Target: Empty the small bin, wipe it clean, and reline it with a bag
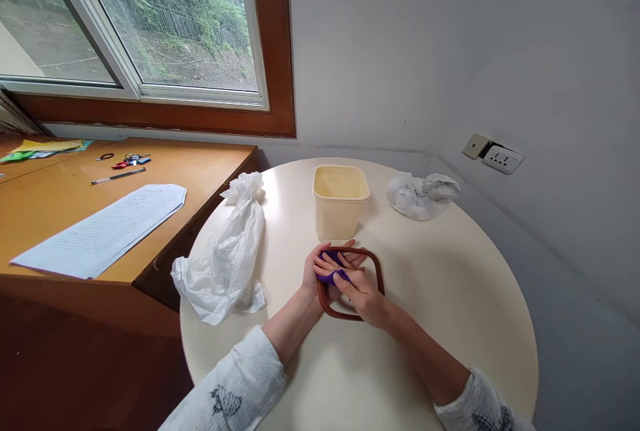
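Note:
My left hand (312, 270) holds a brown rounded-square rim (379, 276) by its left side, and some of its fingers show through the opening. Over that same side, my right hand (364, 294) presses a purple cloth (332, 277) with its fingers stretched across it. Part of the cloth is hidden under the right fingers. Just beyond both hands stands a cream plastic bin (339, 218), upright with its top open.
A crumpled white plastic bag (233, 251) lies on the left of the round table (450, 311), and a knotted white bag (420, 194) at its back right. Papers (110, 231), a pen (117, 176) and keys (133, 160) rest on the wooden desk (210, 158) at left.

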`<action>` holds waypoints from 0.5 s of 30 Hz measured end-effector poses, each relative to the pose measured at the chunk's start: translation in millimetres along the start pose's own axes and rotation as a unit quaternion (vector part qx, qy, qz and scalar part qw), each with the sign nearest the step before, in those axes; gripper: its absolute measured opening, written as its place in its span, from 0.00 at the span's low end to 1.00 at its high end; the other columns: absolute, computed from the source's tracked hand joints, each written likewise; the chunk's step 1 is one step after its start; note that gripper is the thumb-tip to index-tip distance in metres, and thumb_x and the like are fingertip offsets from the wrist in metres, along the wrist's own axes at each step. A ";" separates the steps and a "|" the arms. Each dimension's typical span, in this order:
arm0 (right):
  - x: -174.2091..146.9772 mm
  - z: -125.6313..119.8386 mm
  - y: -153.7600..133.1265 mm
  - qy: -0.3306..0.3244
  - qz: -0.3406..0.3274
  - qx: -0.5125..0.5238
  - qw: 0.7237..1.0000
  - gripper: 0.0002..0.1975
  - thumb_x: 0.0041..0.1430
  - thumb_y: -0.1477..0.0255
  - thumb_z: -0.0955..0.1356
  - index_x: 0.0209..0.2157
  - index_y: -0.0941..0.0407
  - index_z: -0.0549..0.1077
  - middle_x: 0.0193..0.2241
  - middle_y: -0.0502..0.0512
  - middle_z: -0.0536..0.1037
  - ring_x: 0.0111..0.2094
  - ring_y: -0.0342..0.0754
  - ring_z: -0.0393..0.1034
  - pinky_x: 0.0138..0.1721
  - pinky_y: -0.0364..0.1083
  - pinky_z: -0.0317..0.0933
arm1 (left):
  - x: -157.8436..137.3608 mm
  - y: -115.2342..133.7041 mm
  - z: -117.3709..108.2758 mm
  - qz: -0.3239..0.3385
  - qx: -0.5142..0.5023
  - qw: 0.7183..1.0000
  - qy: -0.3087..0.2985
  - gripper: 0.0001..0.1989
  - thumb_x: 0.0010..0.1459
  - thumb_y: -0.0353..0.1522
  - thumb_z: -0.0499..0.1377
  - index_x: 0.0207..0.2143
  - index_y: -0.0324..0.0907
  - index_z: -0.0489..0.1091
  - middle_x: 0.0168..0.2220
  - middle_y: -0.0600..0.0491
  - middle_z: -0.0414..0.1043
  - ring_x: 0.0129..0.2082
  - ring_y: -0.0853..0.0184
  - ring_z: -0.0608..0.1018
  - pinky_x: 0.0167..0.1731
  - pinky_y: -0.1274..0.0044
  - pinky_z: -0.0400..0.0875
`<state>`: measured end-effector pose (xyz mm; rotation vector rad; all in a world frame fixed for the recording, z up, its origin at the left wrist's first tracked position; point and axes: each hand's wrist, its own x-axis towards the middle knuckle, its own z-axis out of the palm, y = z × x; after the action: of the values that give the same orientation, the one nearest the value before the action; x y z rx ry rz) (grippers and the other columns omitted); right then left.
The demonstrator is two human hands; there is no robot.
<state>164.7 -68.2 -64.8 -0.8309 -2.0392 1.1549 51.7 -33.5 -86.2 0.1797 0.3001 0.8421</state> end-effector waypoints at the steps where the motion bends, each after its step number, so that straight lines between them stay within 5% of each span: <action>1: -0.7 -0.5 -1.0 -0.006 0.002 0.001 1.000 0.23 0.64 0.61 0.51 0.54 0.50 0.63 0.58 0.48 0.59 0.62 0.46 0.43 0.63 0.54 0.29 | 0.0 0.1 -0.6 0.008 0.009 1.000 -0.010 0.26 0.51 0.35 0.50 0.52 0.34 0.62 0.43 0.42 0.73 0.46 0.54 0.73 0.51 0.63 0.59; 8: -6.8 -2.1 -9.7 -0.024 0.006 0.004 1.000 0.22 0.64 0.61 0.52 0.53 0.51 0.65 0.57 0.50 0.61 0.62 0.48 0.43 0.62 0.55 0.28 | 2.7 4.0 -10.5 0.043 0.060 0.997 -0.015 0.25 0.47 0.31 0.51 0.50 0.37 0.63 0.46 0.42 0.71 0.45 0.54 0.74 0.52 0.65 0.58; 15: -16.1 -4.0 -8.9 -0.063 0.001 0.040 0.997 0.22 0.63 0.60 0.53 0.49 0.52 0.70 0.53 0.52 0.67 0.61 0.49 0.47 0.62 0.55 0.27 | 7.2 11.4 -7.6 -0.008 0.138 0.990 -0.019 0.24 0.37 0.23 0.50 0.42 0.35 0.68 0.46 0.42 0.71 0.44 0.56 0.75 0.51 0.65 0.60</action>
<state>175.5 -82.5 -58.9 -0.7377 -2.0783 1.3122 45.7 -20.2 -91.6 0.4500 0.3811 0.7786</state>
